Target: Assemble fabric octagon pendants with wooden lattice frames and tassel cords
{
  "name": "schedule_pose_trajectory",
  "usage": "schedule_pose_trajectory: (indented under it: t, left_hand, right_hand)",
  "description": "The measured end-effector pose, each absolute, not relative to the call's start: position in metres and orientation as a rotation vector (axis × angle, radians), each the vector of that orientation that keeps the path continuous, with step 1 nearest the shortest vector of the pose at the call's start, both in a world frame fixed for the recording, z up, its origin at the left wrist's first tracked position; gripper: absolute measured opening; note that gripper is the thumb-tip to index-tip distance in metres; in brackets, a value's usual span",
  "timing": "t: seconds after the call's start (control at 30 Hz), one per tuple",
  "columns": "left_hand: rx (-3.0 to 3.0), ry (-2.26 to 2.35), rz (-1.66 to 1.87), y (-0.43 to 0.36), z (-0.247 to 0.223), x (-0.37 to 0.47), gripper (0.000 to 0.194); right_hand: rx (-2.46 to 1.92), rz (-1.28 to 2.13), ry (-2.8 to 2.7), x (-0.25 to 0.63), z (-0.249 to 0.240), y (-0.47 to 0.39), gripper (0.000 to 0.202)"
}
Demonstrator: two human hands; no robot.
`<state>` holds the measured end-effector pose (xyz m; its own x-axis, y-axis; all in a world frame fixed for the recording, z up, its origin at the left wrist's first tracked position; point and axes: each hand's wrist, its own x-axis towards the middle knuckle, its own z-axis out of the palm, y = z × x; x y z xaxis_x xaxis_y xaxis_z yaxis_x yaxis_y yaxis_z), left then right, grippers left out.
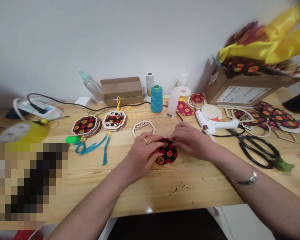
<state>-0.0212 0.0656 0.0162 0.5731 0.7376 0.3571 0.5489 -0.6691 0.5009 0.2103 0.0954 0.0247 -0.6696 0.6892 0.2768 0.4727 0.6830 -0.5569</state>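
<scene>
A dark, flower-patterned fabric piece [169,154] with a rounded outline lies on the wooden table before me. My left hand [145,151] holds its left edge between thumb and fingers; a ring is on one finger. At the upper right edge, my right hand [186,140] pinches the same piece, its fingertips partly hidden. Just behind the left hand rests a pale wooden lattice frame [137,128], flat on the table. Small dark scraps [182,184] are scattered in front of the fabric.
A white glue gun [218,124] and black scissors [258,150] lie to the right. Behind stand a teal thread spool [156,100] and a white bottle [173,101]. Framed fabric ornaments [115,120] with blue ribbons are at left. A cardboard box [217,85] overflows with fabric.
</scene>
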Motion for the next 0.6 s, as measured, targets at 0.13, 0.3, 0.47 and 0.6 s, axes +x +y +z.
schedule_pose_trajectory:
  t: [0.13,0.3,0.47,0.6]
  left_hand:
    - [2.496,0.958,0.697,0.0631,0.0176,-0.0179,0.025]
    - [2.516,1.050,0.631,0.0614,0.0151,-0.0181,0.032]
    - [2.451,1.206,0.587,0.0611,0.0129,-0.0171,0.055]
    - [2.342,1.265,0.450,0.0611,0.0162,-0.0134,0.081]
  right_hand:
    - [-0.905,0.564,-2.468,0.2058,0.0258,0.0938,0.008]
    - [-1.001,0.476,-2.466,0.2067,0.0246,0.0949,0.018]
    - [-1.151,0.461,-2.511,0.2071,0.0262,0.0941,0.021]
    - [-1.205,0.490,-2.513,0.2052,0.0291,0.0932,0.021]
